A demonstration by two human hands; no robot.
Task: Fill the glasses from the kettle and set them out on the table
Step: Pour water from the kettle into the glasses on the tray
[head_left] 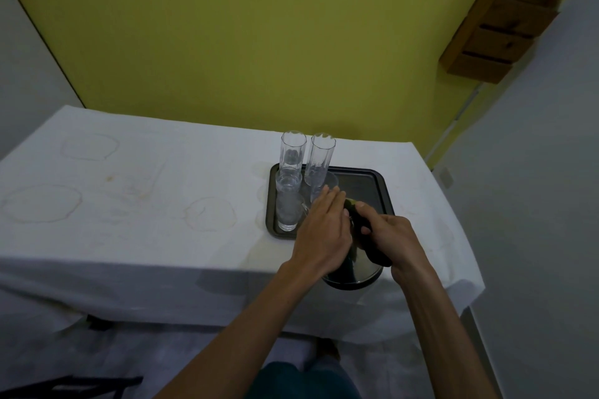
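A dark tray (372, 176) lies on the white-clothed table (146, 204). Two empty tall glasses (293, 149) (321, 155) stand at its back left. A third glass (287, 204) at the front left holds water, and a stream from the kettle's spout falls into it. Another glass (330, 185) is partly hidden behind my left hand. The steel kettle (356, 275) is tilted to the left over the tray's front. My right hand (389, 236) grips its black handle. My left hand (324, 230) lies flat on the kettle's lid with the fingers straight.
The table's near edge runs just under the kettle, and its right edge is close beside the tray. Faint ring stains mark the cloth on the left. A yellow wall stands behind. A wooden shelf (499, 19) hangs at the upper right.
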